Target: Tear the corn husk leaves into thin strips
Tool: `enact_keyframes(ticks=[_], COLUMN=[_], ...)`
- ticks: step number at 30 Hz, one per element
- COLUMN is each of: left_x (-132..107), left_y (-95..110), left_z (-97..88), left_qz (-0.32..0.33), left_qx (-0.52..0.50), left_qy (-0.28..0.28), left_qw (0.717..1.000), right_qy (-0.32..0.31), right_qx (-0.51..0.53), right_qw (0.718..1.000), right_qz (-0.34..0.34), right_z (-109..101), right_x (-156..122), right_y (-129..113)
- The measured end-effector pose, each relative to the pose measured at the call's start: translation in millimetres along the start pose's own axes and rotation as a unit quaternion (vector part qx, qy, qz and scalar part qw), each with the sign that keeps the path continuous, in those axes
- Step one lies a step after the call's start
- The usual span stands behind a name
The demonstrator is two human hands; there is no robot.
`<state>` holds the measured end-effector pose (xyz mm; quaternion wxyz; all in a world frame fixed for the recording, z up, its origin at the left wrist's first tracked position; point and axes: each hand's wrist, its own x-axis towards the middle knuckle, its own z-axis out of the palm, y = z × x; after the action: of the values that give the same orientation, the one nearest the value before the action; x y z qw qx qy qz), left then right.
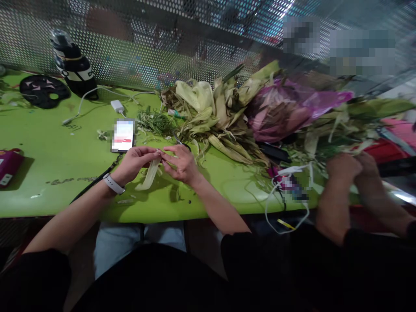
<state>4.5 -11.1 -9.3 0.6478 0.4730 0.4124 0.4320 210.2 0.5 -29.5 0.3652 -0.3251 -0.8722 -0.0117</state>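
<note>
A pale strip of corn husk hangs down from my left hand, pinched between thumb and fingers. My right hand meets it at the strip's top end, its thumb and fingertips closed there too. Fine detail at the fingertips is too small to make out. Beyond my hands lies a heap of dry corn husks, with a bunch of thin green strips at its left. A phone with a lit screen is just past my left wrist. Scissors' dark handles show behind my right hand.
At the right, a co-worker's hands work by more husks. A pink plastic bag sits among the husks. White cables hang over the green table's front edge. A black bottle and black mask stand back left, before a perforated metal screen.
</note>
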Motion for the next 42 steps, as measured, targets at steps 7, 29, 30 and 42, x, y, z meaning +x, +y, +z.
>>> enact_keyframes(ticks=[7, 29, 30, 42], left_x=[-0.8, -6.2, -6.2, -3.2], left_y=[0.5, 3.5, 3.6, 0.6], left_z=[-1.6, 10.0, 9.8, 1.3], left_qz=[0.018, 0.044, 0.036, -0.012], left_qx=[-0.008, 0.063, 0.071, 0.090], left_qy=[-0.027, -0.026, -0.026, -0.071], left_qw=[0.999, 0.997, 0.996, 0.993], right_qy=[0.020, 0.058, 0.062, -0.014], right_qx=[0.130, 0.131, 0.133, 0.076], right_qw=[0.989, 0.986, 0.987, 0.996], right_qz=[0.061, 0.083, 0.073, -0.046], right_z=[0.3, 5.1, 4.9, -4.4], right_x=[0.1, 4.0, 4.0, 1.6], right_y=[-2.4, -7.2, -7.0, 7.1])
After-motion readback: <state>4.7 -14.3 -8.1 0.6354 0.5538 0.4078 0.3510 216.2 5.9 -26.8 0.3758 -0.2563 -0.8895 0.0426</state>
